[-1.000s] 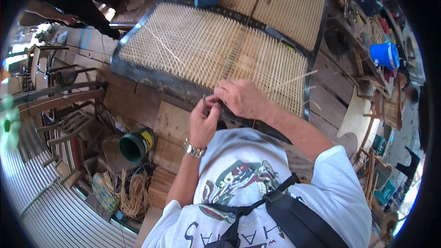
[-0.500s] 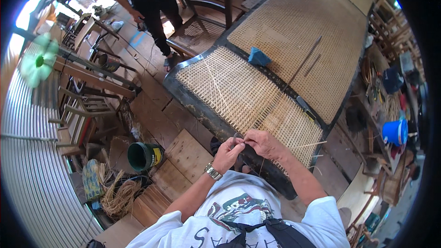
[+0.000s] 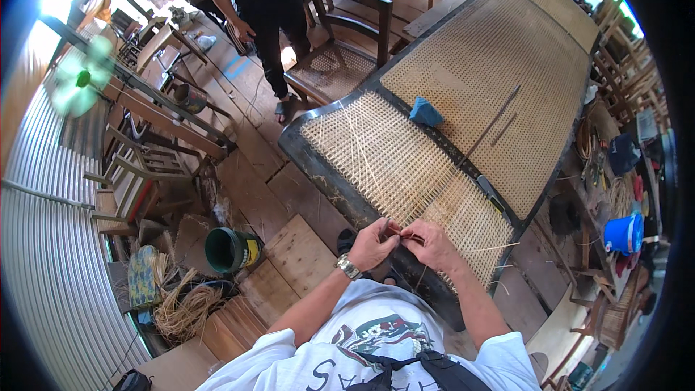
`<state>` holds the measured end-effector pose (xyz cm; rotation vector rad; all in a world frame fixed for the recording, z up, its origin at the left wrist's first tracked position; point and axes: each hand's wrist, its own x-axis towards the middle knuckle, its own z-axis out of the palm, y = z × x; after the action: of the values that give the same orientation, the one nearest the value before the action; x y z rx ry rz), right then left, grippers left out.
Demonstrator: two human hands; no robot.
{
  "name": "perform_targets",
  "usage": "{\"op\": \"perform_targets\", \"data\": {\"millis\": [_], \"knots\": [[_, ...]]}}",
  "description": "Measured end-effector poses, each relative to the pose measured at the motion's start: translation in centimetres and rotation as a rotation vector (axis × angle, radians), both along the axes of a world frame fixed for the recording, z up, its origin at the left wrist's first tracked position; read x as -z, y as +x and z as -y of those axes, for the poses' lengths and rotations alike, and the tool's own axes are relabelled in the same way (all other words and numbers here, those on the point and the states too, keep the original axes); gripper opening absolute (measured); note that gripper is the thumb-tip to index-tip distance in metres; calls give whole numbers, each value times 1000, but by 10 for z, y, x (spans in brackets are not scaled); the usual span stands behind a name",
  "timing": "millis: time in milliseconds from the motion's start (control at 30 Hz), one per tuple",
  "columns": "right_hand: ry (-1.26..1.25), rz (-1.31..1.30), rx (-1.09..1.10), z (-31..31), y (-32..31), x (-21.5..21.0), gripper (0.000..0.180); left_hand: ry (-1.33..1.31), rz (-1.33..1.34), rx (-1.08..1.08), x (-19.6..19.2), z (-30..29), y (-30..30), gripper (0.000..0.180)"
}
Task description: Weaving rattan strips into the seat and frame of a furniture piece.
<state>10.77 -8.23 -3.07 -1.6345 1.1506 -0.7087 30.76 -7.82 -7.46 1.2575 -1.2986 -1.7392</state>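
My left hand [image 3: 373,245] and my right hand [image 3: 432,246] meet above the near edge of a long dark frame [image 3: 334,190]. Both sets of fingers are pinched together around something thin and brownish, too small and covered to name. Just beyond them, pale woven cane [image 3: 347,143] fills the near section of the frame, with loose strands lying across its left part. A row of dark thin rods crosses the weave ahead of my hands. One pale strip [image 3: 494,247] sticks out past the right side.
On the frame lie a blue block [image 3: 426,112], a long thin rod [image 3: 495,119] and a dark-handled tool [image 3: 492,194]. Beyond it, a person [image 3: 264,11] touches a wooden chair [image 3: 337,65]. A green bucket [image 3: 230,250] and cane bundle [image 3: 184,313] stand left; a blue bucket [image 3: 623,233] is right.
The view has shifted, so the frame appears further right. My fingers have drawn closer together, and the left hand has turned over the small piece. The other person's hand now rests on the chair back.
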Motion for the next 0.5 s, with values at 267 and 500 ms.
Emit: {"op": "perform_targets", "data": {"millis": [267,500], "knots": [[-423,-211,115,-23,15,23,13,69,-147,7,10,9,2,24],[-380,-155,315,-40,19,38,5,-159,-30,23,18,3,-9,35]]}}
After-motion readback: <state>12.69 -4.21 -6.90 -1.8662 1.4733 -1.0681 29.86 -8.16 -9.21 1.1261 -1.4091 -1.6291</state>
